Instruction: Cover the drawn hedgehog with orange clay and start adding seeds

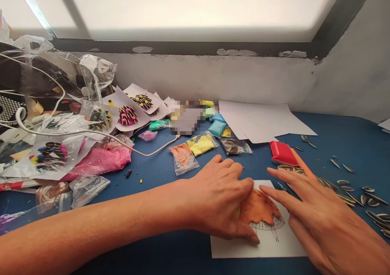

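A sheet of white paper [231,248] lies on the blue table in front of me, with a pen drawing partly covered by flattened orange modelling clay [258,208]. Drawn outline and legs show below the clay's ragged lower edge. My left hand [221,202] rests on the paper's left side against the clay, thumb and index finger apart; its other fingers are bent and partly hidden. My right hand [323,218] is at the clay's right side, fingers stretched and spread, with the index fingertip near or touching the clay's upper right edge. Nothing shows in its grasp.
Sunflower seeds [350,193] are scattered at the right near a red clay packet [283,153]. Bags of orange clay [183,158] and yellow clay [201,144] lie beyond my left hand. Seed-studded clay pieces [128,115], plastic bags and a white cable [146,153] crowd the left.
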Demonstrator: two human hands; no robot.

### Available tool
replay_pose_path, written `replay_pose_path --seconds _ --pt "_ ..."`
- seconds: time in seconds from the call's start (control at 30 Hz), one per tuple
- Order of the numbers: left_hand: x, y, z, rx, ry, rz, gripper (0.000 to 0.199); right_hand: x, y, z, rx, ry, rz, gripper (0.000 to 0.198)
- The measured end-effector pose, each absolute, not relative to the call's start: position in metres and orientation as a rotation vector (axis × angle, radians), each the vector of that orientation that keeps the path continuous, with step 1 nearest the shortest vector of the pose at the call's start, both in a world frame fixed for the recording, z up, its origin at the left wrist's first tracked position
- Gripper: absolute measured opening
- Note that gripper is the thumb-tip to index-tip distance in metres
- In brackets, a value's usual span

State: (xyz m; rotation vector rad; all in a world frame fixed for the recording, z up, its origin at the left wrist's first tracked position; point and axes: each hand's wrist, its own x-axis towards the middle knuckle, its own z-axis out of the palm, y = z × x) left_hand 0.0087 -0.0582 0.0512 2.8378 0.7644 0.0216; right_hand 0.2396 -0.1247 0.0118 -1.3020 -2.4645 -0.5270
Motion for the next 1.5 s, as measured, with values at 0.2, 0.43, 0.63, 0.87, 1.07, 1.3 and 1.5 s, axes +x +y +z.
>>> replay_pose_path --seconds 0.2,0.43,0.63,0.87,1.07,1.3,1.5 --pt "0.009 -0.059 0.05 2.873 0.741 0.092 0.065 0.23 -0.119 0.012 -1.239 -2.406 -0.541 0.035" --pt "0.008 -0.057 0.048 2.843 0.729 0.087 0.061 0.229 -0.118 0.01 -1.291 -2.43 -0.421 0.041" --pt "0.008 -0.058 0.047 2.842 0.743 0.054 0.064 0.235 -0.119 0.017 -1.304 -2.438 -0.489 0.038" --pt "0.009 -0.059 0.052 2.819 0.767 0.036 0.063 0.242 -0.121 0.019 -1.305 -2.454 -0.513 0.039" --pt "0.01 -0.06 0.053 2.783 0.764 0.033 0.06 0.245 -0.126 0.011 -1.329 -2.496 -0.497 0.04" --pt "0.008 -0.06 0.049 2.79 0.757 0.088 0.064 0.258 -0.134 0.015 -1.262 -2.547 -0.6 0.046" --pt "0.007 -0.059 0.049 2.798 0.742 0.077 0.062 0.254 -0.145 0.017 -1.275 -2.568 -0.581 0.063"
